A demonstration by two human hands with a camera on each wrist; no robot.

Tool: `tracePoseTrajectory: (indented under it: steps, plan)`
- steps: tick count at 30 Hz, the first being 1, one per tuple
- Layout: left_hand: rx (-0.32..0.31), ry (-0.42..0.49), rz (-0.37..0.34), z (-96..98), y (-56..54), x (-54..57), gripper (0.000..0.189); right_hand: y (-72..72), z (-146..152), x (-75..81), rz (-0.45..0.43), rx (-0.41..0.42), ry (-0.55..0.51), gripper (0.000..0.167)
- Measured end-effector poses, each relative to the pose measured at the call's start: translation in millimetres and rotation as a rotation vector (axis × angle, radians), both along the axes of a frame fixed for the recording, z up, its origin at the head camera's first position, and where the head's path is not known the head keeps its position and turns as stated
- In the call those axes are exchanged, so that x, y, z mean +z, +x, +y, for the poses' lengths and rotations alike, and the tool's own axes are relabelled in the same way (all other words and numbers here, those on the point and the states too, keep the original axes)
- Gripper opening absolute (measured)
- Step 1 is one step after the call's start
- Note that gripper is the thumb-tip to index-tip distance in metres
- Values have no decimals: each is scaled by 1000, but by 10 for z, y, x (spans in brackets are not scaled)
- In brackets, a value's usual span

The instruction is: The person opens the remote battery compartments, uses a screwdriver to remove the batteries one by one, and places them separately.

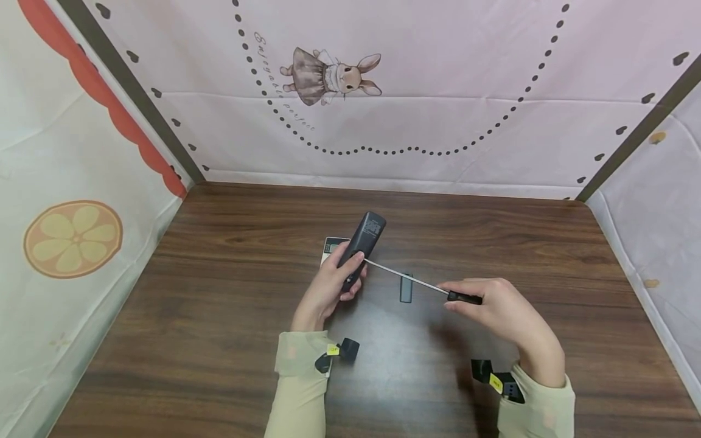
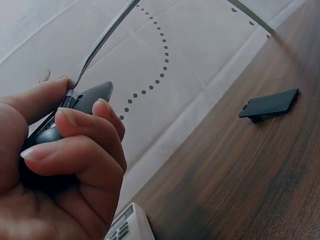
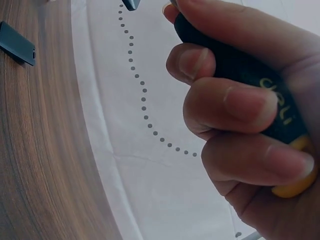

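My left hand (image 1: 327, 285) grips a black remote control (image 1: 370, 229), its back with a printed label turned up. My right hand (image 1: 501, 304) holds a long screwdriver (image 1: 408, 277) by its dark handle (image 3: 286, 112), which has a yellow end. In the head view the shaft runs left to the remote, its tip beside my left thumb. The left wrist view shows that tip against a shiny battery end (image 2: 70, 95) in the remote's open compartment, partly hidden by fingers. On the table between both hands lies a dark battery cover (image 1: 406, 289).
A white device with buttons (image 2: 131, 225) lies on the table behind my left hand, mostly covered in the head view. The brown wooden table (image 1: 230, 292) is bounded by printed cloth walls (image 1: 438, 73) at the back and sides.
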State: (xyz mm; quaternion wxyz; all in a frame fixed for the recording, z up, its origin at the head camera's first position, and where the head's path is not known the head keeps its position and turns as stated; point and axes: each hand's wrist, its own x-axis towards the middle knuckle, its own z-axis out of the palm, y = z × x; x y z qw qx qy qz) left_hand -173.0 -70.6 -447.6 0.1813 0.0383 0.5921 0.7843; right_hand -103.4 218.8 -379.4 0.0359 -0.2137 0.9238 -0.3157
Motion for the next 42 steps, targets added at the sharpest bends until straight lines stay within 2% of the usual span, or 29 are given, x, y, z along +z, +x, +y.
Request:
tracePoseTrajectory:
  steps: [6,13,17,21,25,33,36,42]
  plan:
    - [26,50,-1,25,-2,-8,41,-4,-16,2,-17,-33,-3,32]
    - [62,233,-28,65,-7,-33,40,-8,-17,16,6,-98,2,35]
    - [77,276,-60,88,-20,-34,42,4,-22,31,36,-82,-4,33]
    - [92,240,-63,112,-38,-20,43,18,-40,42,59,-28,-10,29]
    - [96,199,-48,124,-39,-4,44,17,-77,41,34,27,11,30]
    - [108,144,-45,145,-37,-4,43,10,-128,32,-27,44,43,32]
    - [123,99,-40,152,-43,-21,44,19,-147,37,-5,42,56,31]
    - [179,23,-23,165,-39,-62,45,52,-249,63,104,43,105,29]
